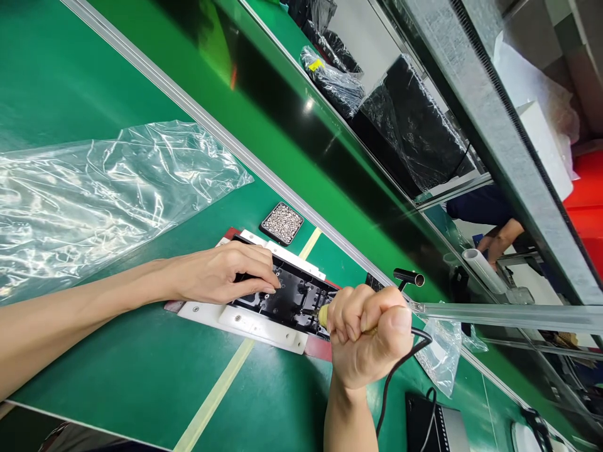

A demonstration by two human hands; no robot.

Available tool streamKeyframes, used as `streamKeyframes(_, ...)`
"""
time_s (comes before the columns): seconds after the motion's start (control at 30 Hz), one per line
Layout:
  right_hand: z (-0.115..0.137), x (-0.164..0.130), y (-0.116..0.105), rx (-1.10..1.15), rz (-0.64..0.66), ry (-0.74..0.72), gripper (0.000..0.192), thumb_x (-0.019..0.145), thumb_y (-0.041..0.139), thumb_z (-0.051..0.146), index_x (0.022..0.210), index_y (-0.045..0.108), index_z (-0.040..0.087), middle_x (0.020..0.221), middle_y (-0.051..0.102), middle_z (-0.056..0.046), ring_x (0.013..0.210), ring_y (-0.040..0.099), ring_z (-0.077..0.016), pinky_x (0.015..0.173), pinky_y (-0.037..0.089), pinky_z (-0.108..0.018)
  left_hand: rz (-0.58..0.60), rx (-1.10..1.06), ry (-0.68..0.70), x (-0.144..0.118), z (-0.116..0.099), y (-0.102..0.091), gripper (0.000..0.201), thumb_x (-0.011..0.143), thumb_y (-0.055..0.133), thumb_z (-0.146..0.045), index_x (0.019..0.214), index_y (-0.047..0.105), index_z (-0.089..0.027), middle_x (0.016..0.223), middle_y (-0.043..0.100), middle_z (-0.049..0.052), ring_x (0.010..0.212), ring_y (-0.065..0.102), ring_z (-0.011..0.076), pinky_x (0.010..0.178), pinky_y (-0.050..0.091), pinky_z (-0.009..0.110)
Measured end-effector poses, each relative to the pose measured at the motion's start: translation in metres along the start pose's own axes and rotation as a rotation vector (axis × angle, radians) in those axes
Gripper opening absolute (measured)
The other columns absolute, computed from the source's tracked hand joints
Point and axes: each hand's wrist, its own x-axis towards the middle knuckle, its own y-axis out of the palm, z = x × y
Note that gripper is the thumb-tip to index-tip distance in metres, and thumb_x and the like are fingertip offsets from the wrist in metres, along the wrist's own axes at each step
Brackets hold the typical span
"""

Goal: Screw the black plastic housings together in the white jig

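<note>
A long black plastic housing [287,292] with moulded ribs and posts lies in a white fixture [264,329] with reddish parts at its ends. My left hand [235,270] rests over the housing's left part. Its thumb and fingertips are drawn together at the surface; whatever they pinch is too small to make out. In a closed fist, my right hand [370,333] grips what looks like a corded electric screwdriver [323,316]. Its pale yellow front end shows, with the tip down at the housing's right part, while the fist hides most of the body.
Behind the fixture sits a square dish [282,222] of small metal pieces. Clear plastic sheeting [103,194] covers the left bench. A black cable [389,383] trails from the tool. A metal rail [509,314] crosses at right. Beyond the partition, another person's hand [494,248] is visible.
</note>
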Motion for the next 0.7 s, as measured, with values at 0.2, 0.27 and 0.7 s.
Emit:
streamKeyframes(0.2, -0.0001, -0.0006, -0.0026, 0.017, 0.016, 0.012, 0.056, 0.120, 0.056, 0.036, 0.070, 0.035, 0.022, 0.051, 0.027, 0.010, 0.038, 0.024, -0.0064, 0.038, 0.035, -0.014, -0.008, 0.025, 0.031, 0.0005, 0.0006, 0.0005, 0.021, 0.123, 0.073, -0.023, 0.122, 0.094, -0.022, 0.105, 0.088, 0.006, 0.098, 0.082, 0.0202, 0.091, 0.063, 0.028)
streamKeyframes(0.27, -0.0002, -0.0008, -0.0029, 0.031, 0.019, 0.020, 0.056, 0.120, 0.057, 0.037, 0.070, 0.035, 0.022, 0.051, 0.026, 0.010, 0.038, 0.024, -0.0065, 0.037, 0.034, -0.014, -0.013, 0.027, 0.043, 0.0006, 0.0010, 0.0009, 0.021, 0.123, 0.073, -0.023, 0.122, 0.094, -0.022, 0.104, 0.088, 0.006, 0.097, 0.082, 0.0200, 0.090, 0.063, 0.028)
streamKeyframes(0.7, -0.0009, -0.0016, -0.0019, 0.046, 0.009, 0.020, 0.056, 0.120, 0.058, 0.036, 0.070, 0.036, 0.022, 0.052, 0.026, 0.009, 0.039, 0.023, -0.0062, 0.038, 0.033, -0.013, -0.010, 0.016, 0.029, -0.0010, 0.0034, 0.0017, 0.022, 0.123, 0.073, -0.023, 0.123, 0.094, -0.023, 0.105, 0.089, 0.006, 0.099, 0.083, 0.0213, 0.093, 0.064, 0.028)
